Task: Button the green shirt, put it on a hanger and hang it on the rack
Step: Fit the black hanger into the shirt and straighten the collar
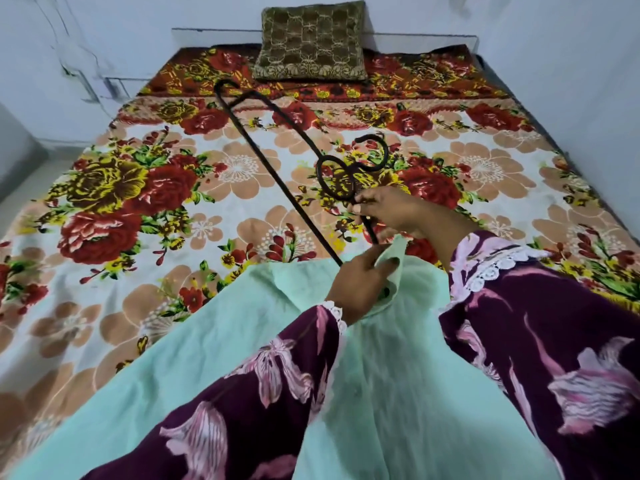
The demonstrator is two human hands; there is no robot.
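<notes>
The shirt (214, 341), pale mint green and lightly creased, lies flat along the near edge of the bed (104, 306), its collar end pointing toward the middle. The left hand (360, 285) pinches the collar and lifts it, seemingly to open the neck for the hanger. The right hand (398, 213), just beyond, grips the hanger (277, 178) by its neck below the looped hook, with one thin dark arm angled into the collar opening and the other slanting off toward the far left. Whether the front is fully buttoned I cannot tell. A cushion (311, 39) sits at the far edge.
</notes>
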